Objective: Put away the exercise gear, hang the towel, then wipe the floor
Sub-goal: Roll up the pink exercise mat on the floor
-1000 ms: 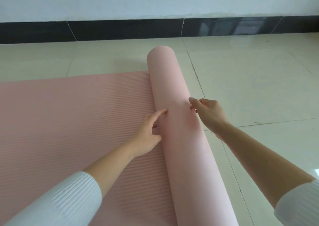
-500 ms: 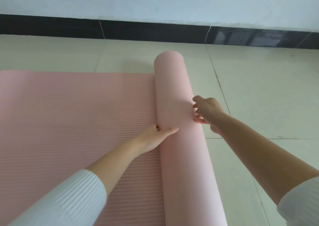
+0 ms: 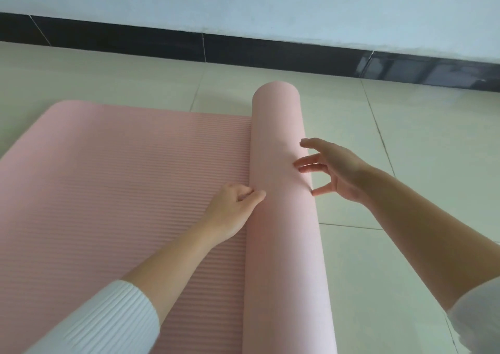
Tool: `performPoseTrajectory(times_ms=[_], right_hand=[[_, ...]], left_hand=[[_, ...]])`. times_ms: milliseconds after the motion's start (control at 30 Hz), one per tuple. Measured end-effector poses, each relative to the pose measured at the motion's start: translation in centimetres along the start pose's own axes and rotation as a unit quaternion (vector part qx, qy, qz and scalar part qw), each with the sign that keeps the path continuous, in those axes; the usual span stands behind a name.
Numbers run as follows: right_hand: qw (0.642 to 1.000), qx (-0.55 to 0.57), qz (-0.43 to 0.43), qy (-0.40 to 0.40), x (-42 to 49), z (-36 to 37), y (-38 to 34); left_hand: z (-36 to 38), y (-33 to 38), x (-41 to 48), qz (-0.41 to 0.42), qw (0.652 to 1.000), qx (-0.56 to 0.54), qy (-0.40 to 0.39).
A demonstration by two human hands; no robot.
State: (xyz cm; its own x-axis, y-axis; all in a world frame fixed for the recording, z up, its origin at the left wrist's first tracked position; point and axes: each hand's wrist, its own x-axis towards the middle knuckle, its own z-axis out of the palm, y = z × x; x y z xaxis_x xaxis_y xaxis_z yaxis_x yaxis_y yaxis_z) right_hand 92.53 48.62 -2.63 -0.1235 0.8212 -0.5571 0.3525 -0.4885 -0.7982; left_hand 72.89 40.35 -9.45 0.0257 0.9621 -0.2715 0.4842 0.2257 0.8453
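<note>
A pink ribbed exercise mat [image 3: 121, 180] lies flat on the floor at the left. Its right part is wound into a thick roll [image 3: 281, 142] that runs from near me toward the wall. My left hand [image 3: 232, 210] sits in the crease where the roll meets the flat mat, fingers curled under and thumb against the roll's left side. My right hand [image 3: 334, 171] is at the roll's right side with fingers spread, their tips touching the roll. No towel or cloth shows.
Pale floor tiles [image 3: 405, 164] surround the mat. A black skirting strip [image 3: 243, 47] runs along the foot of the light wall [image 3: 270, 1] behind the mat's far end.
My left hand's fingers have curled in against the roll's base. My right hand has spread its fingers along the roll's right side. The view has shifted, showing the mat's far left corner.
</note>
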Motion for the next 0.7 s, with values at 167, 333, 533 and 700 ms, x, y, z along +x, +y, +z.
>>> performPoseTrajectory(times_ms=[167,333,533,700], right_hand=[[0.997,0.066,0.038,0.018,0.2,3.7,-0.9],[0.996,0.068,0.045,0.041,0.8,7.7,-0.6],[0.996,-0.077,-0.019,0.039,0.7,11.1,-2.0],[0.996,-0.040,-0.083,0.009,0.5,14.3,-2.8]], left_hand=[[-3.0,-0.4,-1.3,-0.104,0.990,-0.024,-0.092],[-5.3,-1.6,-1.8,-0.126,0.988,-0.084,-0.043],[-8.1,-3.2,-2.5,-0.030,0.997,-0.049,0.045],[-10.3,-4.4,-3.3,-0.076,0.991,-0.108,0.026]])
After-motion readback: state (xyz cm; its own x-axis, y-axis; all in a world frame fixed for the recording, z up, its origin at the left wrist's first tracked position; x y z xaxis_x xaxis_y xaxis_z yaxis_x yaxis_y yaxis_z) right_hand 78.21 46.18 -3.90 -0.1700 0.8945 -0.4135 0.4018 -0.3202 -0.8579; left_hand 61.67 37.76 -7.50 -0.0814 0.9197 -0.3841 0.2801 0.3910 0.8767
